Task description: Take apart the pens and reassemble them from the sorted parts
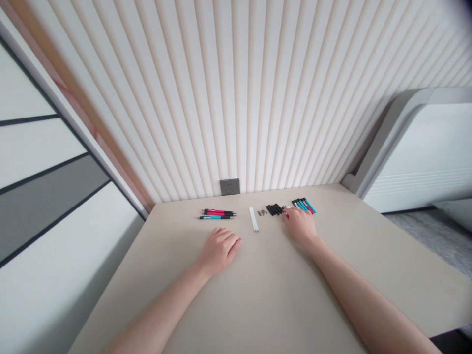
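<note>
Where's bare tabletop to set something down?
Free tabletop: between the left arm and right arm, nearer than the white refills; right of the right arm; left of the left arm.
Crowded: the back row, from pens past refills, small gray pieces and black tubes to turquoise and pink barrels; the right hand is there too.

pens [218, 214] — pinkish red, turquoise, black | tubes [274, 210]: black | sticks [254, 220]: white | table [258, 295]: beige | wall [239, 98] — cream, ribbed stripes

Groups, left to right:
red/blue pens [218, 214] flat, white sticks [253, 220] side by side, gray bits [259, 213], black tubes [274, 210], red/blue barrels [304, 204].
</note>
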A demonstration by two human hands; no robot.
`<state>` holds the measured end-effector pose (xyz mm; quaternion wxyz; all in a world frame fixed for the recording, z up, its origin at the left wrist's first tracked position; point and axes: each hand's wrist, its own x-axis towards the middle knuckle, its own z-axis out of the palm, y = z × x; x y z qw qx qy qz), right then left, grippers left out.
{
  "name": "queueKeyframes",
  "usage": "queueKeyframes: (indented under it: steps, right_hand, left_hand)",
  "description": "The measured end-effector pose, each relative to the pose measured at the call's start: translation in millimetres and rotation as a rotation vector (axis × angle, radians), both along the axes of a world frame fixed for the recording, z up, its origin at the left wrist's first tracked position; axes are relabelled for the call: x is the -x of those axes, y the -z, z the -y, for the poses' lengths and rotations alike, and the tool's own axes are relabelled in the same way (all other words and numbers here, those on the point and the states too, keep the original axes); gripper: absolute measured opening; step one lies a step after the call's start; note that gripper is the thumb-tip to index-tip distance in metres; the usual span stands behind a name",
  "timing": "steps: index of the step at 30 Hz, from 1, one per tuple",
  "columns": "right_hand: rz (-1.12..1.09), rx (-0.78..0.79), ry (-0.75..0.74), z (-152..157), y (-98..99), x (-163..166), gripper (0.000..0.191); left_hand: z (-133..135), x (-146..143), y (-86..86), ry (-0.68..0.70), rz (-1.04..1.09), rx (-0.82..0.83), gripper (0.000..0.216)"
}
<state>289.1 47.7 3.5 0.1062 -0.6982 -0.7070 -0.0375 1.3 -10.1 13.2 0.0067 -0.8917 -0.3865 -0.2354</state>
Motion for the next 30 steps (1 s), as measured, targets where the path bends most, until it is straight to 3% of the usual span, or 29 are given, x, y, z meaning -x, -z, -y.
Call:
queueKeyframes:
  steps: [30]
  right_hand:
    - [-0.016,-0.034,-0.018,-4.7,8.4,-1.4,0.026]
  left_hand:
    - [1.3,-0.9,-1.9,-0.014,-0.006,0.019,0.024]
